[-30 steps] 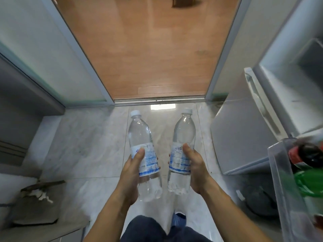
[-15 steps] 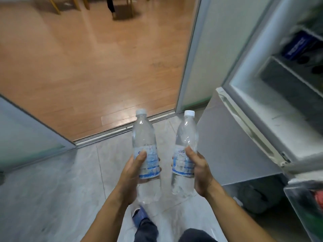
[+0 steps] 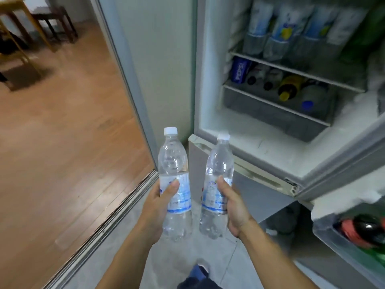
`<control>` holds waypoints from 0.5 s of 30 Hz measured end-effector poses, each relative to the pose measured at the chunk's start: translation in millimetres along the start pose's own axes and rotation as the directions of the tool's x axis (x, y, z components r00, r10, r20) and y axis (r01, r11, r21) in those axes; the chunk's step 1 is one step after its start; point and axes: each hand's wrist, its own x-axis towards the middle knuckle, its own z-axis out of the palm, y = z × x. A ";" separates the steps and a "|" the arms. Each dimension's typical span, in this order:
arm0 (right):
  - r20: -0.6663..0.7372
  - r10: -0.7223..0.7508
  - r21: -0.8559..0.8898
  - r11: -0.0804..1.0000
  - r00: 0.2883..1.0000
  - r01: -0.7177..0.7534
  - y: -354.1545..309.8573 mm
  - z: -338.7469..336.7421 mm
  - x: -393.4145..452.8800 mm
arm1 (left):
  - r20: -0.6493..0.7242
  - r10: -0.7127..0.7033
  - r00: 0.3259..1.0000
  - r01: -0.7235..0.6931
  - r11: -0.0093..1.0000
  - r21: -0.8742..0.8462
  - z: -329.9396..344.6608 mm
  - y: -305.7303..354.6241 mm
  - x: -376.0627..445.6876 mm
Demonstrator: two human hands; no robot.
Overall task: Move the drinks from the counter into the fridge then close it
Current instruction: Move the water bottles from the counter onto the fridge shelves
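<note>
Single head-worn view, angled forward and down, near the open fridge [image 3: 270,147].

Two clear, glossy plastic bottles, the left bottle [image 3: 174,184] and the right bottle [image 3: 217,184], carry matt white caps and smooth printed label wraps. On the left, the floor [image 3: 52,163] is warm wood plank with a soft sheen; the near floor tiles [image 3: 166,265] look pale and polished. The fridge [image 3: 270,147] interior is smooth white plastic, its far shelf [image 3: 291,68] a pale, glossy strip.
</note>
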 end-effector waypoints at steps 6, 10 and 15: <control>-0.194 -0.110 0.043 0.992 0.975 0.121 -69.2 -26.4 42.8 | 0.106 -0.021 0.994 0.016 0.998 0.052 57.7 50.0 77.5; -0.340 -0.181 0.094 0.970 0.923 0.225 -112.0 -45.1 55.8 | 0.237 -0.027 0.971 0.014 0.998 0.056 101.7 76.6 113.4; -0.493 -0.254 0.125 0.926 0.832 0.357 -160.2 -66.2 71.2 | 0.433 -0.039 0.901 0.015 0.998 0.058 163.4 111.6 154.6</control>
